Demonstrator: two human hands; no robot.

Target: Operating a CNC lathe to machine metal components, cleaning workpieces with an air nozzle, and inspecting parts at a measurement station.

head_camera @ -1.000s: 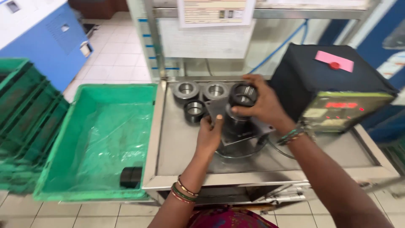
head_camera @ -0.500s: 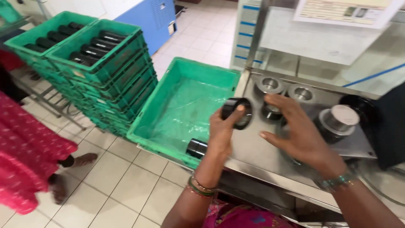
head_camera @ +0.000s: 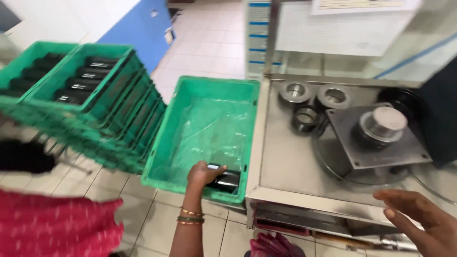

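A steel table (head_camera: pixel 285 157) stands on pale floor tiles (head_camera: pixel 209 43); beside it, the left hand (head_camera: pixel 202 173) grips a black ring (head_camera: pixel 223 180) in a green crate (head_camera: pixel 209 90), and the right hand (head_camera: pixel 423 216) hovers spread.

This is a factory floor or workshop station. A stainless steel workbench (head_camera: pixel 290 157) carries a square metal fixture plate (head_camera: pixel 378 138) with a round post, and machined metal rings (head_camera: pixel 296 90) sit at its far left corner. Beside the bench's left edge stands a green plastic crate (head_camera: pixel 209 95), with stacked green crates (head_camera: pixel 95 95) of dark parts farther left on the tiled floor (head_camera: pixel 209 43).
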